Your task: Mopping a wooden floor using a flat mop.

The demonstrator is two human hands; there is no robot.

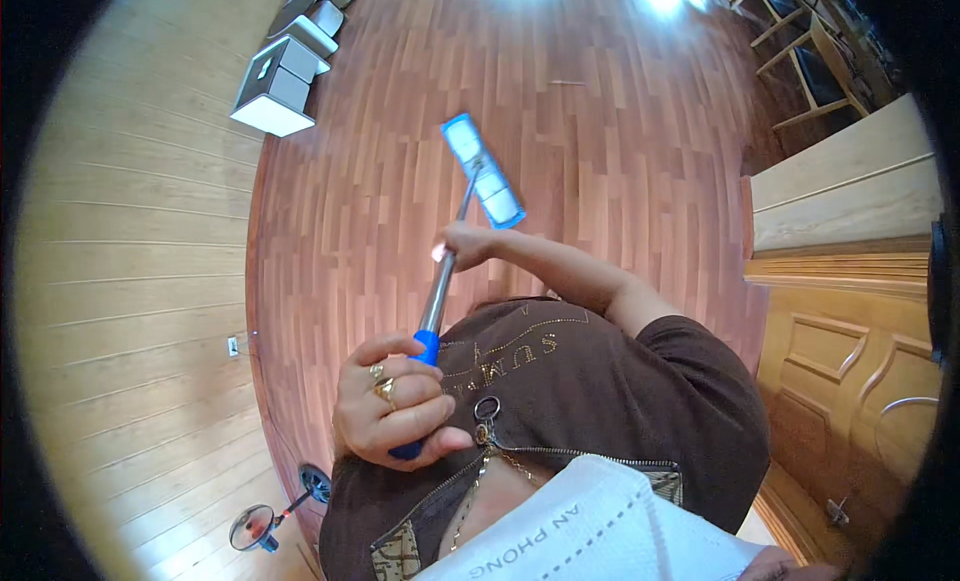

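A flat mop (438,291) slants away from my chest, its metal pole running from a blue grip down to the floor. My left hand (392,401), with rings on its fingers, is wrapped round the blue grip at the top end. Farther down the pole, my right hand (466,245) is closed around the metal, its arm stretched forward. The mop head (467,141), a long white plate edged in blue, lies on the wood floor ahead, angled from upper left to lower right.
Reddish wood floor (600,171) spreads ahead. A white-and-grey cabinet (275,86) stands by the panelled left wall (150,231). A fan (252,528) is at lower left. Chairs (822,76) line the far right; a wooden door (840,371) is at right.
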